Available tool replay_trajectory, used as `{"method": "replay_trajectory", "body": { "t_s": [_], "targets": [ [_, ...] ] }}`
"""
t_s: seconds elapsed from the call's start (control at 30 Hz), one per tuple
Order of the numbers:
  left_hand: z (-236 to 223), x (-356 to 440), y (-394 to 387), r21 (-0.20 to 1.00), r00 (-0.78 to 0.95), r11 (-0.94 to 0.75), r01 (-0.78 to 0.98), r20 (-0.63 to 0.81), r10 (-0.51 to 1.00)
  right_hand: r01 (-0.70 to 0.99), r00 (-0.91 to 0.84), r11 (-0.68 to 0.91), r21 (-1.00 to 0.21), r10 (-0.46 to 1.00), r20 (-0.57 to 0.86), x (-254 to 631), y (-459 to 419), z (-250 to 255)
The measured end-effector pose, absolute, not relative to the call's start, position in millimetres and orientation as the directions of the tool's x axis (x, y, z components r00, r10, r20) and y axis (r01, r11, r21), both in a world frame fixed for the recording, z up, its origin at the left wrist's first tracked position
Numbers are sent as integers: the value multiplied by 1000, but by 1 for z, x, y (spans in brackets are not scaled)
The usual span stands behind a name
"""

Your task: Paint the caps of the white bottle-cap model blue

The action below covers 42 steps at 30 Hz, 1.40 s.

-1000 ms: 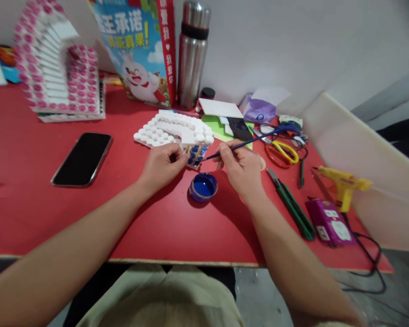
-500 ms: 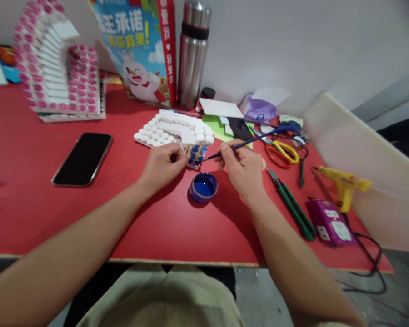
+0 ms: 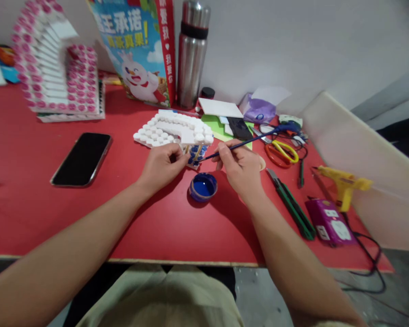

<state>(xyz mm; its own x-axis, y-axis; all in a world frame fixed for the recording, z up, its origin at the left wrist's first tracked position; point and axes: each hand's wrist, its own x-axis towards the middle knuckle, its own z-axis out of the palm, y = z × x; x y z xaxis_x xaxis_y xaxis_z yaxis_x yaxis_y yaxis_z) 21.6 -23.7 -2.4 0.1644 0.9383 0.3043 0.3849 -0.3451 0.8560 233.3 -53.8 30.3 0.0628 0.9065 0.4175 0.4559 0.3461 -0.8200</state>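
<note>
Red table: one [image 3: 177, 227], carrying everything named below; its near edge runs in front of the person's lap.
Printed bag: one [image 3: 132, 59], standing at the far edge.
Pink-dotted model: one [image 3: 82, 81], upright near the far left corner.
White model: one [image 3: 172, 127], about midway between the left and right edges, nearer the far edge than the near; its long axis runs roughly along the far edge. It lies ahead of both hands; the left is nearer, touching it, the right just beside its right end.
Steel flask: one [image 3: 192, 59], upright at the far edge, right of the bag.
Hands: two. Left hand [image 3: 163, 165] has thumb and forefinger pinched on the model's near side; right hand [image 3: 241, 168] is closed around the brush.
Brush: one [image 3: 240, 145], its long axis slanting from the right edge side down toward the model, tip at the blue dots.
Glue gun: one [image 3: 344, 184], by the right edge.
Phone: one [image 3: 82, 159], toward the left edge.
Green knife: one [image 3: 291, 206], pointing away from the near right corner.
Paint pot: one [image 3: 204, 197], holding blue, between the forearms, on the near edge's side of the model.
Blue dots: several [image 3: 203, 149], on the model's low near part; too small to count.
</note>
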Motion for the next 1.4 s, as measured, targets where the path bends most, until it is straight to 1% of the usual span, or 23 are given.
{"method": "replay_trajectory", "body": {
  "t_s": [0.13, 0.43, 1.0, 1.4],
  "targets": [
    [-2, 22, -24, 858, 167, -348, 377, 306, 937, 493, 35, 344, -799, 910, 413, 233, -54, 30],
    [-3, 22, -24, 856, 169, -344, 385, 301, 939, 509, -22, 380, -772, 903, 430, 233, -53, 28],
    [-2, 23, -22, 841, 176, -385, 381, 342, 923, 479, 57, 335, -811, 910, 410, 235, -53, 29],
    [-2, 22, -23, 853, 182, -354, 384, 306, 935, 499, 26, 329, -802, 919, 393, 235, -53, 28]
  ]
}}
